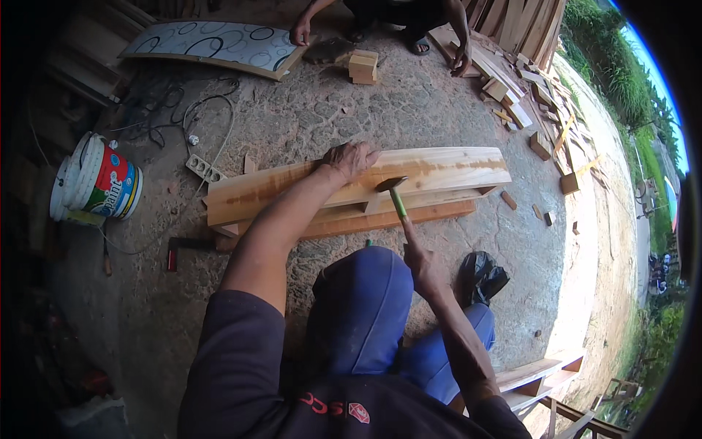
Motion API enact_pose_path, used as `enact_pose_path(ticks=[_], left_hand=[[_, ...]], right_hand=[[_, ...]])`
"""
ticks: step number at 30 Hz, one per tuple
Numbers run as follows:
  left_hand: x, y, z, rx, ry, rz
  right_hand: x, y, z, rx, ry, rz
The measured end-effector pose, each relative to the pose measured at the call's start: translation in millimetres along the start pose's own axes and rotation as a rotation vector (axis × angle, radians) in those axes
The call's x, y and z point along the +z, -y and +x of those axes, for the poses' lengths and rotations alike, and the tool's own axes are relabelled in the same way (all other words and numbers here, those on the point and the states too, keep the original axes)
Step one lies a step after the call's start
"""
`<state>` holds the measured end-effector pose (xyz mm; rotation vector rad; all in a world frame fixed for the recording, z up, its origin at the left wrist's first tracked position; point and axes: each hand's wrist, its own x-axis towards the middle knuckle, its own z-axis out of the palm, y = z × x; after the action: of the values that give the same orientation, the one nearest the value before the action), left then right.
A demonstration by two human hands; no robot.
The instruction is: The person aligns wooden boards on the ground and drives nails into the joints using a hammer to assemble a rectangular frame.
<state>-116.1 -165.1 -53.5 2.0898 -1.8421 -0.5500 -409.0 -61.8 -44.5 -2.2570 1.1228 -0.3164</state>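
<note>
A long, shallow wooden frame (439, 167) lies across the floor in front of me, its pale top board streaked with brown and small dividers showing beneath. My left hand (349, 161) rests on that board near its far edge, fingers bent and drawn together; whatever they might pinch is too small to make out. In my right hand (419, 265) is a hammer (397, 201) with a green handle, gripped low. Its dark head is over the board, just right of my left hand; whether it touches the wood I cannot tell. Under the frame's near side runs a reddish-brown timber (380, 222).
A paint bucket (117, 183) and a power strip (205, 169) with cords are at left. Beyond, another person's hand (300, 32) is by a circle-patterned panel (212, 45), near stacked blocks (363, 67). Wood scraps (541, 145) litter the right; a black plastic bag (480, 276) lies nearby.
</note>
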Motion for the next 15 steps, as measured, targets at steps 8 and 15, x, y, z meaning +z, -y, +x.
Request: enact_pose_path(ticks=[8,15], left_hand=[[-3.9,13.6,6.7,-0.011,-0.037,-0.006],[-1.5,1.4,2.9,0.065,-0.065,-0.040]], right_hand=[[-174.1,106.6,7.2,-0.541,-0.814,0.636],[-2.3,-4.6,-0.5,-0.029,-0.004,-0.072]])
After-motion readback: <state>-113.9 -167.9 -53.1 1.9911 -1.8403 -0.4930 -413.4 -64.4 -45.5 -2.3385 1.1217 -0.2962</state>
